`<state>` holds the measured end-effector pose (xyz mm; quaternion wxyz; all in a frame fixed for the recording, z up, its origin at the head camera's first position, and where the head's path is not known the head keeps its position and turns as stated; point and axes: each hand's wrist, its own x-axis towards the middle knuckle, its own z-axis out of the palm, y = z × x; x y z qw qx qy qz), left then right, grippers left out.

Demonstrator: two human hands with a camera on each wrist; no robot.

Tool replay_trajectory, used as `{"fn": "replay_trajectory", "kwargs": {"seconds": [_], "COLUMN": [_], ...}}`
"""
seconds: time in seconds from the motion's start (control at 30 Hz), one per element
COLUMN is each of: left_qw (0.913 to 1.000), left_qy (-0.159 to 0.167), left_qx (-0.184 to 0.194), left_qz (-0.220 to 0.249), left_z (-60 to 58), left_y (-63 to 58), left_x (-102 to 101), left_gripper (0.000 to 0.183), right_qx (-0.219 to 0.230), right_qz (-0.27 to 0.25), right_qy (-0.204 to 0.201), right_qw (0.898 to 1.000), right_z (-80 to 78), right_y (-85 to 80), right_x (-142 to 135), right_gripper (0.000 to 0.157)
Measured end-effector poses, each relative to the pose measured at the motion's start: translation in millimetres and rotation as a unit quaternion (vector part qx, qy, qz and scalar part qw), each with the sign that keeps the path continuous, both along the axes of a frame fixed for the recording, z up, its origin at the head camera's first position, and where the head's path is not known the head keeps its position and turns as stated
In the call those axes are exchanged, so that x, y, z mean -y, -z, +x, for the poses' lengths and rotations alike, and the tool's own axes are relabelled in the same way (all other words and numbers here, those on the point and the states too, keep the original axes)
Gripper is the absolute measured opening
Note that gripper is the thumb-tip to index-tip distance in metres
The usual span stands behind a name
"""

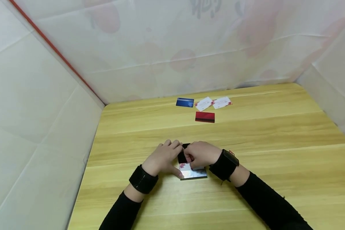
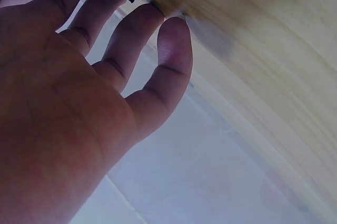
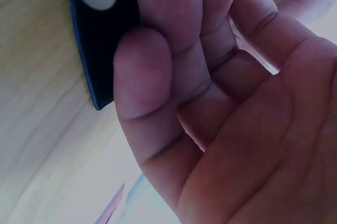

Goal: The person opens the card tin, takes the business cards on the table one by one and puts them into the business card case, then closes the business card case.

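Note:
An opened card case [image 1: 194,174], silvery in front with a black flap [image 1: 181,157] behind, lies on the table in the head view. A white card with pink flowers [image 1: 182,165] shows at its silvery part. My left hand [image 1: 162,158] holds the case from its left side, thumb at the near left corner and fingers by the flap. My right hand [image 1: 203,154] bends over the case with curled fingers, its thumb on the white card. In the right wrist view the curled fingers [image 3: 143,74] overlap the black flap [image 3: 95,50]; the pinch itself is mostly hidden.
Farther back on the wooden table [image 1: 138,127] lie a blue card [image 1: 185,102], two white floral cards [image 1: 204,104] [image 1: 222,102] and a red card with a dark stripe [image 1: 205,117]. Pale cloth walls [image 1: 149,64] stand behind and at both sides.

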<state>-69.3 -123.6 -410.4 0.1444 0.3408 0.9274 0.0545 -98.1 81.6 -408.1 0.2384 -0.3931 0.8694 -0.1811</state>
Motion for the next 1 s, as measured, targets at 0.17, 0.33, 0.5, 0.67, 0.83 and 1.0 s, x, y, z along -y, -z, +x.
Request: {"fn": "replay_trajectory", "kwargs": {"seconds": [0.17, 0.33, 0.5, 0.67, 0.83, 1.0], "left_qw": [1.0, 0.9999, 0.9999, 0.9999, 0.9999, 0.9999], "left_qy": [-0.004, -0.006, -0.009, -0.009, -0.008, -0.009], "left_qx": [0.005, 0.009, 0.008, 0.012, 0.012, 0.008], "left_qz": [-0.002, -0.005, -0.008, -0.007, -0.005, -0.007], "left_z": [0.3, 1.0, 1.0, 2.4, 3.1, 1.8], "left_y": [-0.1, -1.0, -0.7, 0.2, 0.4, -0.3], "left_x": [-0.5, -1.0, -0.7, -0.9, -1.6, -2.2], "left_gripper": [0.101, 0.097, 0.095, 0.097, 0.098, 0.101], "right_qx": [-0.001, 0.008, 0.008, 0.002, -0.001, 0.015], "right_qz": [0.001, 0.0, 0.0, -0.002, 0.0, -0.02], "right_qy": [0.005, 0.009, 0.009, -0.003, -0.017, -0.018], "right_qw": [1.0, 1.0, 1.0, 1.0, 1.0, 1.0], "right_z": [1.1, 2.4, 2.0, 2.6, 2.8, -0.9], "right_y": [1.2, -0.7, -0.4, 1.7, 1.2, 0.2], "right_x": [-0.5, -0.5, 0.9, 1.1, 0.5, -2.6], "right_gripper": [0.023, 0.024, 0.024, 0.022, 0.017, 0.017]}}
